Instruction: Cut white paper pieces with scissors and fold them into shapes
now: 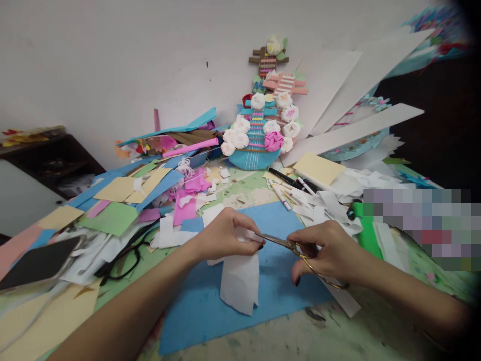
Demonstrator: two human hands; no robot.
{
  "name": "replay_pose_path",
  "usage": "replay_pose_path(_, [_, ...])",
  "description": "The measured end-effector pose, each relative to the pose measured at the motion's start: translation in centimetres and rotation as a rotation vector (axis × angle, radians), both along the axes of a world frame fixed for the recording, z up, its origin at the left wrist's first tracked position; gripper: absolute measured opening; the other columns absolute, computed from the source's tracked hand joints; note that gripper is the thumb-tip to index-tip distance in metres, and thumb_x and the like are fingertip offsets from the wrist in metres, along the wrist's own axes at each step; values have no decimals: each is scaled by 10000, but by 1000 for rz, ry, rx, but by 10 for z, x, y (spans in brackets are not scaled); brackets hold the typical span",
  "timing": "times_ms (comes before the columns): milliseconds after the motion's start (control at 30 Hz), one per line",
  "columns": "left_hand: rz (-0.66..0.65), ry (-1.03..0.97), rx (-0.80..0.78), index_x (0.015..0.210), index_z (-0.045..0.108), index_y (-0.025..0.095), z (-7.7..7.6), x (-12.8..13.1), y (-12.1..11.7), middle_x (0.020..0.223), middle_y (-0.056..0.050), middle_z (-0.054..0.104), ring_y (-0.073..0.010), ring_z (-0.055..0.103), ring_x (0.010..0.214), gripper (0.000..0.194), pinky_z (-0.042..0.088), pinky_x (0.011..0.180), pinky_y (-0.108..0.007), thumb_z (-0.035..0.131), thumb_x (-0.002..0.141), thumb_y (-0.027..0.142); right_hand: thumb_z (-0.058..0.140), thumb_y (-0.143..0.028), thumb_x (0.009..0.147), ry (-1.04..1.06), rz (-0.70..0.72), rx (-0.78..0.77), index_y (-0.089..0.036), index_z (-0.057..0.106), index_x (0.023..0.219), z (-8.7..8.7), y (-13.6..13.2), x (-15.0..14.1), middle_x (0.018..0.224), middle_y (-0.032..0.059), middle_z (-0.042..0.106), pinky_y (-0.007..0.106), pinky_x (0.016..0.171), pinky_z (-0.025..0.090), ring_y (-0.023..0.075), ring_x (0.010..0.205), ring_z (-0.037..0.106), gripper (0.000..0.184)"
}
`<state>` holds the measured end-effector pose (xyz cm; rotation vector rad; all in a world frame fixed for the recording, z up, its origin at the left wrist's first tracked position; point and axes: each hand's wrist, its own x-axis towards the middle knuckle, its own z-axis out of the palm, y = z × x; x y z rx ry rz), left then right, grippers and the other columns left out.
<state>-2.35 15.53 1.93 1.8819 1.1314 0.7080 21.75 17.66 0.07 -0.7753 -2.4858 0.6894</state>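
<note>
My left hand (227, 233) pinches a piece of white paper (240, 286), whose lower part hangs down over a blue sheet (195, 316). Gold-handled scissors (319, 271) are in my right hand (330, 250), with fingers and thumb at the handles. Their blades point left and reach the edge of the paper beside my left fingertips. Whether the blades are cutting into it, I cannot tell. A white paper strip (343, 298) lies under the scissors at the right edge of the blue sheet.
A paper guitar with white and pink flowers (250, 158) leans on the wall. Left lie coloured sheets (112, 218), a phone (39, 263) and black-framed glasses (120, 268). Right are markers (281, 196), white paper scraps (330, 203) and a green object (366, 233).
</note>
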Motion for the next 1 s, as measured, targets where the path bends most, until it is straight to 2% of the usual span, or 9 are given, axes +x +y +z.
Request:
replay_pose_path(167, [15, 19, 1, 731, 752, 137, 0, -1, 0, 681, -33, 709, -125, 602, 620, 130, 451, 575, -207, 655, 647, 155, 728, -586, 650, -2, 11, 0, -147, 530, 566, -1, 1, 2, 452, -79, 371, 193, 438, 233, 54, 443, 324, 489])
replay_pose_path(267, [35, 27, -14, 722, 749, 134, -1, -2, 0, 686, -38, 713, -136, 613, 632, 120, 453, 572, -211, 660, 652, 174, 724, -587, 656, 2, -6, -13, -149, 572, 591, -2, 0, 2, 452, -74, 389, 197, 439, 244, 61, 447, 325, 468])
replay_pose_path(400, [45, 8, -59, 743, 747, 141, -2, -5, 4, 705, -36, 718, -139, 622, 644, 141, 451, 561, -204, 690, 677, 252, 707, -593, 676, 23, -192, -4, -156, 667, 729, -2, 5, 1, 459, -63, 424, 209, 439, 267, 82, 445, 356, 443])
replay_pose_path(500, [68, -13, -77, 797, 741, 149, -6, -7, 10, 782, -40, 719, -142, 626, 700, 201, 450, 590, -203, 690, 713, 324, 732, -452, 726, -152, -378, 37, -168, 671, 937, -5, 14, 0, 502, -49, 514, 223, 470, 293, 115, 466, 455, 359])
replay_pose_path(600, [107, -85, -146, 938, 706, 157, -15, -8, 18, 771, -23, 686, -119, 602, 662, 242, 422, 556, -192, 667, 742, 292, 709, -272, 755, -354, -476, 81, -159, 591, 1130, -12, 24, 2, 642, -3, 630, 239, 509, 330, 172, 574, 572, 409])
replay_pose_path(700, [154, -188, -223, 1048, 647, 146, -27, -11, 26, 683, 3, 635, -100, 568, 589, 312, 395, 523, -186, 646, 745, 223, 649, -238, 785, -442, -500, 146, -149, 579, 1126, -19, 30, 5, 764, 51, 678, 266, 548, 363, 226, 685, 626, 359])
replay_pose_path(800, [236, -264, -220, 1036, 639, 136, -38, -16, 34, 746, -24, 662, -106, 589, 630, 297, 419, 562, -198, 626, 742, 179, 593, -216, 813, -474, -525, 210, -139, 571, 1146, -22, 31, 6, 856, 90, 692, 291, 601, 390, 260, 775, 641, 342])
replay_pose_path(1000, [308, -313, -162, 1042, 637, 134, -47, -21, 44, 796, -48, 680, -115, 608, 654, 307, 441, 567, -206, 586, 740, 137, 481, -217, 888, -581, -585, 294, -147, 567, 1197, -18, 25, 4, 871, 109, 677, 315, 644, 392, 269, 780, 646, 328])
